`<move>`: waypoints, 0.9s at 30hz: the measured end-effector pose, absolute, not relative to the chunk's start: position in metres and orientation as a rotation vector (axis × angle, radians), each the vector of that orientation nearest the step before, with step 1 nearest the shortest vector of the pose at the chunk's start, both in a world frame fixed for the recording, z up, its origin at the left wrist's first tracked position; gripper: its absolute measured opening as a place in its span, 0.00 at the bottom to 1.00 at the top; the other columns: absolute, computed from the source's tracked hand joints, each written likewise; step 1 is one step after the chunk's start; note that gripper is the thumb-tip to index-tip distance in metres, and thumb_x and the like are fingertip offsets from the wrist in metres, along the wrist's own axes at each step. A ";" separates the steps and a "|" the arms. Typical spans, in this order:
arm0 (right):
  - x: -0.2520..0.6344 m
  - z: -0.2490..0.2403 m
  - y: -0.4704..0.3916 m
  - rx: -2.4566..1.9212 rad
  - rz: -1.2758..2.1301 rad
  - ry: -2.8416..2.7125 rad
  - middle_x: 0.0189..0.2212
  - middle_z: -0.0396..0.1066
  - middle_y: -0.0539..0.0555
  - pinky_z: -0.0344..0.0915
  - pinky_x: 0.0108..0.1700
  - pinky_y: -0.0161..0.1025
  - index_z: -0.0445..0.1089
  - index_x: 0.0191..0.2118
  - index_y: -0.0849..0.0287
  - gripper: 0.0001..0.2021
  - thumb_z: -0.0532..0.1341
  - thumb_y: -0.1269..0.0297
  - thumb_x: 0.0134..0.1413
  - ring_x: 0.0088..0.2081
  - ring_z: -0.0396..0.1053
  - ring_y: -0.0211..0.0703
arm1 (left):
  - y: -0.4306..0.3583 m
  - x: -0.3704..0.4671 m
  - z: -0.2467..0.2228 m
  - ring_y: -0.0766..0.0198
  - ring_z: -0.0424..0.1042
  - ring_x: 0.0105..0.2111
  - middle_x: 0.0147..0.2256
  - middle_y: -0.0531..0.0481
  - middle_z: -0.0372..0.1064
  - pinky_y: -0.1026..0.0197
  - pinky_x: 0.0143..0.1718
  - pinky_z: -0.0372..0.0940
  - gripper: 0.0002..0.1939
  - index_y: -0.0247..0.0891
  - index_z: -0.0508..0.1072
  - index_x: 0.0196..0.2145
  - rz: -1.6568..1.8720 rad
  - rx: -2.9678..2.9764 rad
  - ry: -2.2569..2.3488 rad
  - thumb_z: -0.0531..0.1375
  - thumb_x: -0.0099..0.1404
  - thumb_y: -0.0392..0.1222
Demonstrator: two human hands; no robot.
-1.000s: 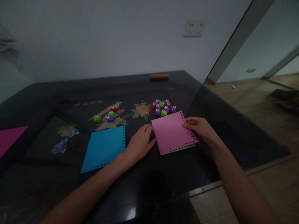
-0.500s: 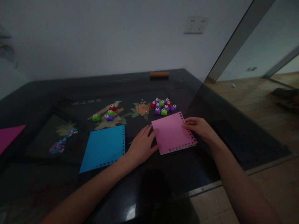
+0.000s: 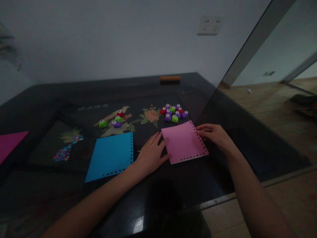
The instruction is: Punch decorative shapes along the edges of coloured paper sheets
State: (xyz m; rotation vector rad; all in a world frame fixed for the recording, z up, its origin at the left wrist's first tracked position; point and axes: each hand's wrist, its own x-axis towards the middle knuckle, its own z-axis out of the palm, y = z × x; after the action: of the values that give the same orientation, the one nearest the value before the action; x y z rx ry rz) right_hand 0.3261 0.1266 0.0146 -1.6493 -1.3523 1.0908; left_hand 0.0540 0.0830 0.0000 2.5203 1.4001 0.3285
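Observation:
A pink sheet of paper (image 3: 184, 142) with punched shapes along its right and bottom edges lies on the dark table in front of me. A thin pale edge shows under its bottom side. My left hand (image 3: 155, 150) rests at its left edge, fingers apart, with thumb and index finger touching the paper. At the upper right edge, my right hand (image 3: 214, 135) pinches the pink paper between thumb and fingers. Left of my left hand lies a blue sheet of paper (image 3: 114, 152) with similar holes along its right and bottom edges; my left forearm passes over its lower right corner.
Several purple, green and red one-eyed craft punches (image 3: 173, 113) cluster behind the pink paper. A smaller group of punches (image 3: 117, 119) sits behind the blue sheet. Colourful paper bits (image 3: 63, 153) and a magenta sheet (image 3: 11, 143) lie left. A brown roll (image 3: 170, 79) is near the wall.
The coloured layer peeking out under the pink paper's lower right edge is now nearly covered, its edges lining up. The pink paper's top edge bows slightly. Both hands stay almost in place.

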 end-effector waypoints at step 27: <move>0.329 0.011 0.130 -1.740 0.937 -1.524 0.20 0.71 0.52 0.61 0.21 0.33 0.73 0.34 0.64 0.12 0.66 0.66 0.38 0.20 0.66 0.37 | 0.081 0.056 0.006 0.46 0.48 0.61 0.62 0.38 0.50 0.47 0.59 0.51 0.33 0.38 0.58 0.58 0.241 2.576 1.413 0.58 0.60 0.55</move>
State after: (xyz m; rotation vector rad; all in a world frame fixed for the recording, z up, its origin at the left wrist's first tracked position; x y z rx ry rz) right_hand 0.3294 0.1302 0.0110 -1.7404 -1.5240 0.9372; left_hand 0.0562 0.0813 0.0056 2.5759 1.4125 0.2415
